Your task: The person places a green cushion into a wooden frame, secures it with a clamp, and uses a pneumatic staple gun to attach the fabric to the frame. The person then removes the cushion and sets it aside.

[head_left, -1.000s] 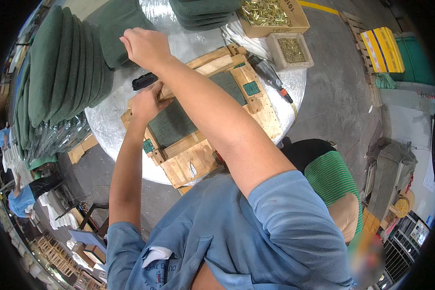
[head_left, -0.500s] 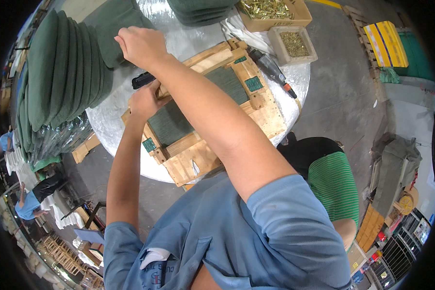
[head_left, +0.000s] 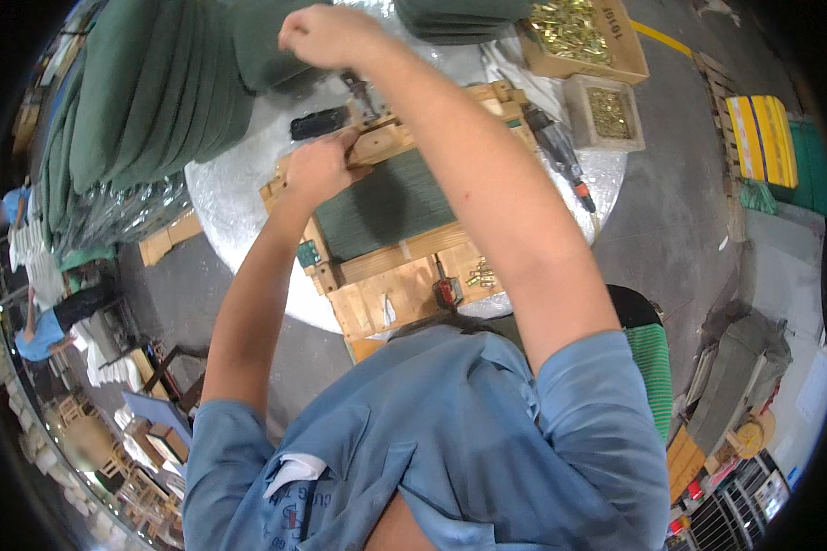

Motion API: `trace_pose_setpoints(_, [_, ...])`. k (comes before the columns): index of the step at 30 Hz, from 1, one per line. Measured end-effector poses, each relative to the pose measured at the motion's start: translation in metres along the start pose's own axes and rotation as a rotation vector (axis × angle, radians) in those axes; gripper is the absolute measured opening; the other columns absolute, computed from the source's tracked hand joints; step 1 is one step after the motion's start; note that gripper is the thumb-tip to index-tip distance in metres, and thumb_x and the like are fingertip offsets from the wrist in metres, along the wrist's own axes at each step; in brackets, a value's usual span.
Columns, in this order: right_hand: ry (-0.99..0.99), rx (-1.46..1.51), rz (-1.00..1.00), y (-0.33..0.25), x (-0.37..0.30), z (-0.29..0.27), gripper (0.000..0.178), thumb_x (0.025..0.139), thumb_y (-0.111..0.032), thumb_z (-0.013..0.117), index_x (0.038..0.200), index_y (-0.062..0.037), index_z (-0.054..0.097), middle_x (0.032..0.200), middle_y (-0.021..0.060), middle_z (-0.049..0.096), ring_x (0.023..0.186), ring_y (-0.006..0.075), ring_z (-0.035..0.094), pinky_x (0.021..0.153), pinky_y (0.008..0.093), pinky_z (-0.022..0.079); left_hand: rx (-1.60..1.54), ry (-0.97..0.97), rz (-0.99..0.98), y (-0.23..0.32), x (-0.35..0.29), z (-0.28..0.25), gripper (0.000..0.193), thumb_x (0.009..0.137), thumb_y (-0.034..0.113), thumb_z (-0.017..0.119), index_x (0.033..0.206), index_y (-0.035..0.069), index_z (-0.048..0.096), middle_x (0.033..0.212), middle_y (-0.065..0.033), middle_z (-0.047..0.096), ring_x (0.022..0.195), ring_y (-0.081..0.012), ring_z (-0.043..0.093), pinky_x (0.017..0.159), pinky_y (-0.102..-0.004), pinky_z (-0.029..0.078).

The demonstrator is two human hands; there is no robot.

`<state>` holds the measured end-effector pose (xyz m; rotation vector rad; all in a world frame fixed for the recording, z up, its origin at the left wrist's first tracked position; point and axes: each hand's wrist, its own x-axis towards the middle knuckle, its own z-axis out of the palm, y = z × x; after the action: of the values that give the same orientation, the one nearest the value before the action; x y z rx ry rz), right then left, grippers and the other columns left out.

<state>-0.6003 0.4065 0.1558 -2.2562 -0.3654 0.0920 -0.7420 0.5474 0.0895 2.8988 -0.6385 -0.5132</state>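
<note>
Wooden frame (head_left: 400, 256) around a green panel (head_left: 418, 197), on the silvery counter (head_left: 222, 193); red-handled tool (head_left: 447, 292) at its near edge; left hand (head_left: 322, 170) gripping its far-left rail; farther, right hand (head_left: 335, 35) closed, contents unclear; green cushions (head_left: 156, 101) at far left.

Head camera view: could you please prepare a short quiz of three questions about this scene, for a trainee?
1. Which hand grips the wooden frame?
2. The open cardboard box holds: a) folded cloths; b) gold-coloured metal pieces; c) green cushions.
3. True or false: the red tool lies inside that box.

Key: 1. Left hand. 2. b. 3. False; it lies on the plywood board.
</note>
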Motion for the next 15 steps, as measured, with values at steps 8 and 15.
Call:
trace_pose_setpoints(8, [0.135,0.033,0.115,0.051,0.064,0.048,0.037,0.106,-0.034,0.048,0.116,-0.0062,0.07,0.122,0.0272,0.07,0.118,0.0475,0.065,0.099,0.0552,0.051,-0.049,0.03,0.04,-0.011,0.0,0.012,0.059,0.085,0.04,0.084,0.135,0.019,0.061,0.106,-0.0106,0.076,0.104,-0.0325,0.073,0.085,-0.0461,0.059])
trace_pose_setpoints(15, [0.448,0.007,0.288,0.041,0.055,0.067,0.044,0.101,-0.046,0.062,0.114,-0.0046,0.072,0.108,0.0221,0.077,0.106,0.0412,0.072,0.094,0.0492,0.054,-0.077,-0.052,-0.029,-0.018,-0.008,0.009,0.051,0.088,0.041,0.08,0.13,0.019,0.061,0.107,-0.0064,0.076,0.097,-0.0335,0.075,0.078,-0.0476,0.06])
